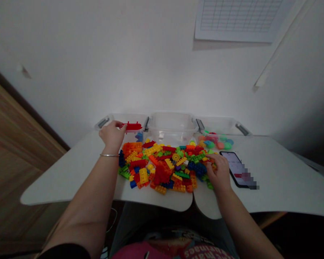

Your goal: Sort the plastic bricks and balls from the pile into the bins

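Toy bricks lie in a loose, many-coloured heap in front of you, near the front edge of the white surface. Your left hand, with a bracelet at the wrist, pinches a long red piece by its near end, between thumb and fingers; you have it at the left bin, though how high it sits there you cannot tell. Low in that clear bin you can see a blue piece. Your right hand is at the right side of the heap, fingers half curled and thumb a little apart; you cannot tell whether it grips a brick. Behind the heap, the middle bin stands between the other two, and the right bin holds colourful pieces. Just beside your right hand, a phone lies screen up.
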Demonstrator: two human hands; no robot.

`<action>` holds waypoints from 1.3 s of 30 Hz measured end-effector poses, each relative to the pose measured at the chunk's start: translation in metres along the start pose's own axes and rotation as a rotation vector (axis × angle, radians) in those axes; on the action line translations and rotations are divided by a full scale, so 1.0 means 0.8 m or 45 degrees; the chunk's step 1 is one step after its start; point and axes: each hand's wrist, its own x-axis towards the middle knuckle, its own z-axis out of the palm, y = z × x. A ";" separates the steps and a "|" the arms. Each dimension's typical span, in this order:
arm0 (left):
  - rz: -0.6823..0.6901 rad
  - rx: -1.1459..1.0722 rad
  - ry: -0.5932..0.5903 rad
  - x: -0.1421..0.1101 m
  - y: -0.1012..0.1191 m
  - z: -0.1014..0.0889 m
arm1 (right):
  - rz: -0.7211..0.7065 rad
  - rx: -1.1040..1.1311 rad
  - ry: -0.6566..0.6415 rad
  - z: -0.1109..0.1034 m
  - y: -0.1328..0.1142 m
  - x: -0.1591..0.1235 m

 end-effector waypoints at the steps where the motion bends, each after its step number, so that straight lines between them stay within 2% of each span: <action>1: 0.002 0.010 -0.001 -0.001 0.000 0.002 | -0.002 0.001 -0.001 0.000 0.000 0.000; 7: 0.065 0.051 -0.004 -0.003 -0.002 0.012 | -0.051 0.010 -0.009 -0.001 -0.001 0.001; 12: 0.132 0.204 -0.048 -0.008 -0.005 0.016 | -0.064 0.045 -0.015 -0.001 0.000 -0.001; 18: 0.229 0.239 -0.221 -0.005 -0.005 0.008 | -0.074 0.048 -0.005 0.000 0.002 -0.001; 22: 0.232 0.088 -0.173 -0.007 -0.004 -0.004 | -0.086 0.033 -0.002 0.001 0.002 -0.001; 27: 0.433 -0.115 0.039 -0.047 0.009 -0.016 | -0.044 0.043 -0.003 0.003 0.002 0.000; 29: 0.517 -0.180 0.059 -0.072 0.018 -0.018 | -0.026 0.041 -0.003 0.003 0.002 0.000; 33: 0.658 -0.216 -0.078 -0.116 0.032 -0.017 | 0.027 0.018 -0.011 0.004 0.004 -0.001; 36: 0.661 -0.255 -0.163 -0.134 0.032 -0.013 | 0.067 0.014 -0.013 0.006 0.006 -0.001; 39: 0.635 -0.156 -0.279 -0.143 0.027 -0.006 | 0.100 0.015 -0.024 0.007 0.006 0.000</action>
